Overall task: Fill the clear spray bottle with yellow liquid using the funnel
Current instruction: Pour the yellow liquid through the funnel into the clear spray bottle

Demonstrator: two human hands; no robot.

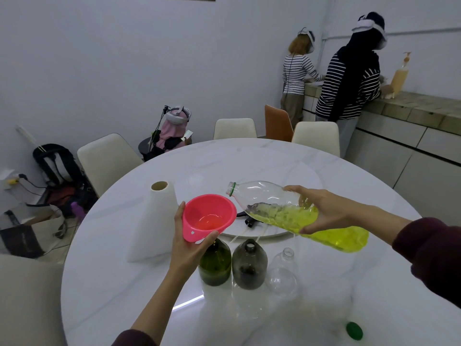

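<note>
My left hand [190, 248] grips a pink funnel [208, 217] by its rim, above the mouth of a green glass bottle [215, 264]. My right hand [324, 208] holds a large plastic bottle [287, 208] tilted almost level, its open neck pointing left just above the funnel's right edge. Yellow liquid [331, 236] pools in the bottle's lower side and has not reached the neck. A thin film of liquid shines inside the funnel. The clear empty bottle [283, 272] stands uncapped at the right end of the row, beside a dark grey bottle [249, 267].
A white paper roll [153, 221] stands left of the funnel. A green cap [354, 330] lies near the white round table's [112, 283] front right edge. Black spray heads [249, 219] lie on the turntable [287, 176]. Chairs ring the table; two persons stand at a counter at the back right.
</note>
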